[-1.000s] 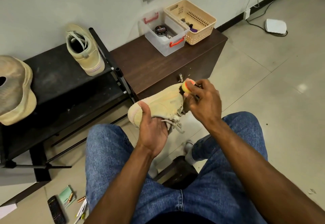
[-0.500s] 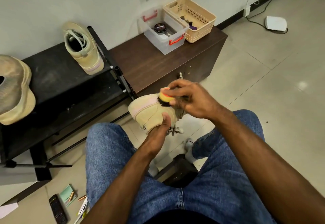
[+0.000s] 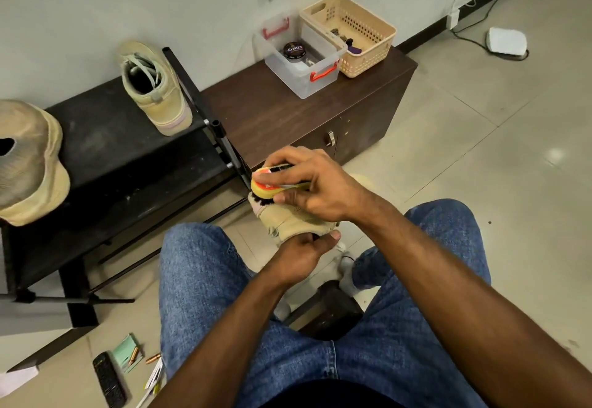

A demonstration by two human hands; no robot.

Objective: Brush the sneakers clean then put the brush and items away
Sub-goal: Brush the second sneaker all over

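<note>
2 tan sneakers show: 1 sneaker (image 3: 290, 220) in front of the brown cabinet (image 3: 282, 113), held between 2 hands, the left hand (image 3: 302, 252) and the right hand (image 3: 307, 183), and 1 second sneaker (image 3: 157, 93) on the black rack (image 3: 105, 151) left of the cabinet. 1 brush (image 3: 267, 188) sits over the held sneaker. 2 bins stand on the cabinet: 1 clear box (image 3: 301, 55) and 1 beige basket (image 3: 350, 33). 1 polish tin (image 3: 294, 51) lies in the clear box. 1 cap (image 3: 28, 164) rests on the rack.

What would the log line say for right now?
step: brushing | right hand: grips brush | left hand: holds sneaker | second sneaker: on rack
</note>
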